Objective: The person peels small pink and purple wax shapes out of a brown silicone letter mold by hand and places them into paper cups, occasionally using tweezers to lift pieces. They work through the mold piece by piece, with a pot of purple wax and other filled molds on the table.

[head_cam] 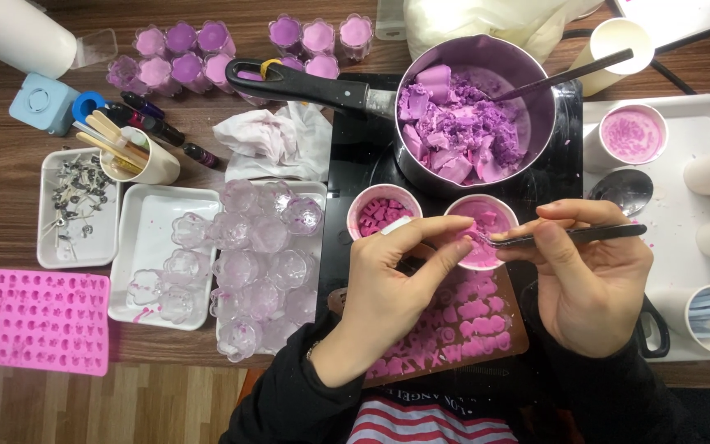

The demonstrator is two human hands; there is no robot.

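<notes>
A pair of tweezers (573, 236) is gripped by the right hand (593, 279), its tip at a small pink piece (463, 241) pinched by the left hand (400, 275). Both are held over the brown mould (462, 325), just before two paper cups (486, 218) and the saucepan (474, 115).

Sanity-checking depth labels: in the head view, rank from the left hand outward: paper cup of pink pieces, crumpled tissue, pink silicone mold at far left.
From the left hand:
1. paper cup of pink pieces, just above the fingers.
2. crumpled tissue, up and to the left.
3. pink silicone mold, at the table's far left edge.
</notes>
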